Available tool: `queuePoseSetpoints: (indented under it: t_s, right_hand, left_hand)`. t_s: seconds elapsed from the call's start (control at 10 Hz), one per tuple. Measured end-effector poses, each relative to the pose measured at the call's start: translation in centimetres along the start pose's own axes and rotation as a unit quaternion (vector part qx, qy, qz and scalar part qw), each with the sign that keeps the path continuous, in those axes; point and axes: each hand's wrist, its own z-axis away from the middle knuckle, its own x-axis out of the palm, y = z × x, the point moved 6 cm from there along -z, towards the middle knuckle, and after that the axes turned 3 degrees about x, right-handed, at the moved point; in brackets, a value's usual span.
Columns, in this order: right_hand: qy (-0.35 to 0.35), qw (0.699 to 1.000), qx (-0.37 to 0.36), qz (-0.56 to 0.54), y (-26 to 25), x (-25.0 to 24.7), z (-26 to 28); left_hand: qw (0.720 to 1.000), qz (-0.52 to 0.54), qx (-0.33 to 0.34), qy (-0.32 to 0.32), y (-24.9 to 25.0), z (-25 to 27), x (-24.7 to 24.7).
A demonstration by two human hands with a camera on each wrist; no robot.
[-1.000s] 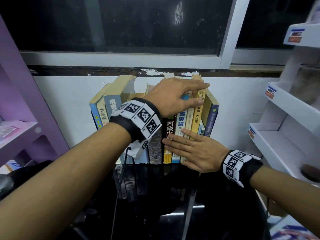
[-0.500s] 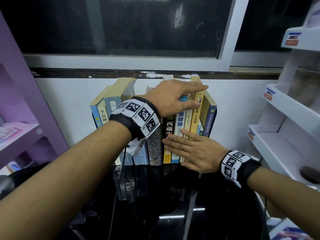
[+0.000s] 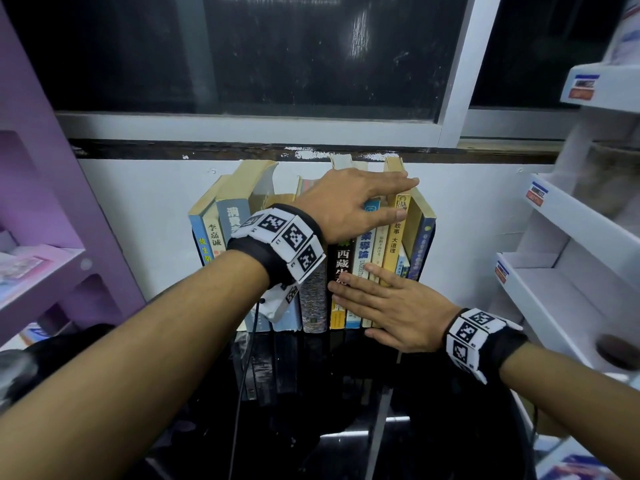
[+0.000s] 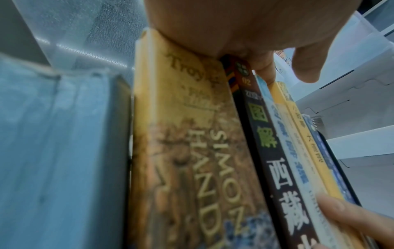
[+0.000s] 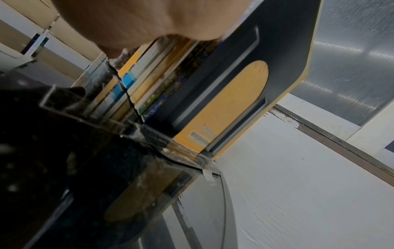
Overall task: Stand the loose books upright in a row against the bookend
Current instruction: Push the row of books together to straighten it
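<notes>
The books (image 3: 349, 268) stand spines-out in a row on the dark glossy bench (image 3: 311, 427), backed against the white wall under the window. The bookend (image 5: 232, 87), a dark plate with an arched cut-out, closes the row at its right end, and the last blue book lies flat against it. Toward the bookend the volumes are packed close; the ones farthest from it lean a little that way.

The left hand (image 3: 356, 202) lies over the tops of the middle books, fingers straight and reaching toward the bookend, thumb down on the spines, gripping nothing. The right hand (image 3: 394, 306) is flat and open against the lower spines just beside the bookend, palm near the bench.

Compared with half a second and a second ago, almost nothing has moved: both hands are in the same spots and the row has the same shape. That suggests a final squaring press, with the job nearly finished. The books farthest from the bookend may want one more nudge upright.
</notes>
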Motion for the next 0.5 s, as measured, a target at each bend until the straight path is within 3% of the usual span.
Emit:
queuePoseSetpoints:
  t_s: [0.1,0.3,0.5]
  right_hand:
    - [-0.005,1.000,0.005,-0.004,-0.3,-0.6,0.2]
    - [-0.026,1.000,0.016,-0.001,-0.9,-2.1,0.4]
    - [-0.011,0.999,0.032,0.005,-1.3,-4.6,1.2]
  left_hand:
    - [1.000,0.013,-0.004,0.003,0.2,0.2,-0.1]
    - [0.982,0.175,-0.037,0.058,0.2,1.3,-1.9]
    - [0.976,0.195,-0.029,0.094,0.1,4.3,-3.1]
